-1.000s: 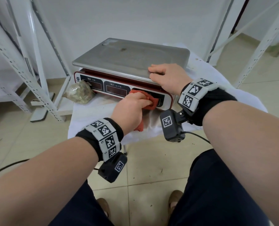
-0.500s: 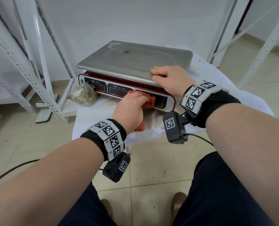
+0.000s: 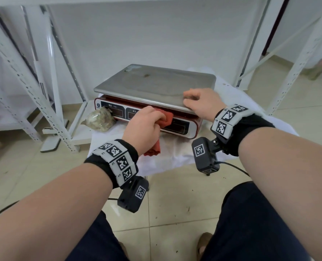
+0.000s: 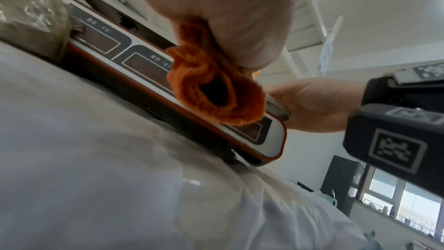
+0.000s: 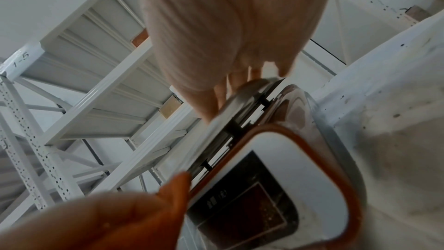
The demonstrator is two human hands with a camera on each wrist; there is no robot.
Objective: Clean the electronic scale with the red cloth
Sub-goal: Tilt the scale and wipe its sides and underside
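The electronic scale (image 3: 148, 102) is set on a white-draped stand (image 3: 237, 98), its display panel (image 3: 177, 126) turned toward the person. The red cloth (image 3: 164, 117) is bunched in the left hand (image 3: 143, 127), whose fingers are curled tightly round it so that a wad is offered to the middle of that panel, just under the front lip of the steel weighing pan (image 3: 156, 83); a loose tail of the cloth is left hanging below the hand, in front of the scale. In the left wrist view the cloth (image 4: 216, 90) is seen rolled into a loop against the panel.

The right hand (image 3: 199, 104) is laid on the pan's front right corner with the fingers loosely bent over the edge, nothing being lifted; the scale is presumably being steadied so it is not pushed back by the rubbing. A stain (image 3: 147, 75) is visible toward the back of the pan, so the top appears yet to be wiped. A crumpled plastic bag (image 3: 100, 119) lies against the scale's front left corner.
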